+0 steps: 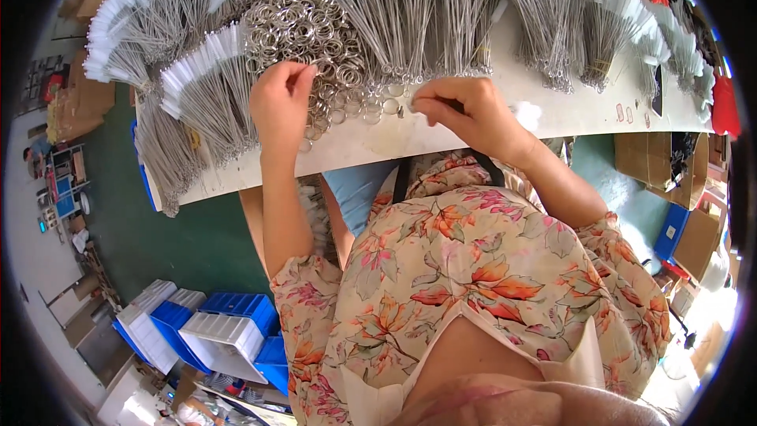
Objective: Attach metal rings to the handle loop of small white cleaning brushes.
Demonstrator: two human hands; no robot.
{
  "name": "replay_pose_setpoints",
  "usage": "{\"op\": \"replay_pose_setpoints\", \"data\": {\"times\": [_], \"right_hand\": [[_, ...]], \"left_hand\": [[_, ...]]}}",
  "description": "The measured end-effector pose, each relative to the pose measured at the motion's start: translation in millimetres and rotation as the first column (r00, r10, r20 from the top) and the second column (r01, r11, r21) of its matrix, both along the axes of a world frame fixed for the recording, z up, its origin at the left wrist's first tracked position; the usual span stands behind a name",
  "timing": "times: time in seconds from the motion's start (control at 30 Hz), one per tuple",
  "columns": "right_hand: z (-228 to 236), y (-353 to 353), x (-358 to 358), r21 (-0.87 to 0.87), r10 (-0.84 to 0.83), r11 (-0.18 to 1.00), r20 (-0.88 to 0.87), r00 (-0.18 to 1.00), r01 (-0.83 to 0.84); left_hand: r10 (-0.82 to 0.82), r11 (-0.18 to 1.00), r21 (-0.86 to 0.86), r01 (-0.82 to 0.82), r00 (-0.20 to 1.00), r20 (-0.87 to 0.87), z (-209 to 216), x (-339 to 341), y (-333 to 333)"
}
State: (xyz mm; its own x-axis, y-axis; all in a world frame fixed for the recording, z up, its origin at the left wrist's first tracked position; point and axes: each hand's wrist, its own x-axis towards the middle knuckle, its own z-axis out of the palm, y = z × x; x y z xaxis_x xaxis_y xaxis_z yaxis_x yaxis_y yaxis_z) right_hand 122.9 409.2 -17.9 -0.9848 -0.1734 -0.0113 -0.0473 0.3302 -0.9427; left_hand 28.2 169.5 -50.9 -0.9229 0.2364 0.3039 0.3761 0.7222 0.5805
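Observation:
My left hand point(277, 106) is over the near left side of a heap of shiny metal rings point(296, 20). Its thumb and forefinger are pinched together, and whatever is between them is too small to make out. My right hand point(481, 118) hovers at the table's near edge, its fingertips also drawn together beside a few loose rings point(392, 105); I cannot make out what they hold. Bundles of thin wire-handled brushes point(398, 20) with white bristle heads lie behind the hands, their looped ends toward me. Another brush bundle point(213, 99) lies left of my left hand.
More brush bundles point(544, 16) cover the right of the white table point(505, 99). A dark, narrow object point(657, 91) lies near its right end. Blue and white plastic bins point(225, 331) stand on the green floor at lower left. Cardboard boxes point(654, 162) are at right.

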Motion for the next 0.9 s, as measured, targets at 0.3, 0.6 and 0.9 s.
{"op": "replay_pose_setpoints", "data": {"times": [0.3,0.6,0.9], "right_hand": [[9,-20,-42,-0.161,0.020,0.986,-0.151,0.988,-0.044],[16,-27,-16,0.138,0.101,0.990,-0.793,0.601,0.015],[26,-31,-16,0.306,0.282,0.952,-0.884,0.372,0.004]], "left_hand": [[-0.182,0.863,0.505,0.021,0.945,0.272,40,39,35],[-0.587,0.289,0.948,-0.130,0.758,0.283,55,52,38],[-0.626,0.565,0.818,0.107,0.701,0.340,89,57,10]]}}
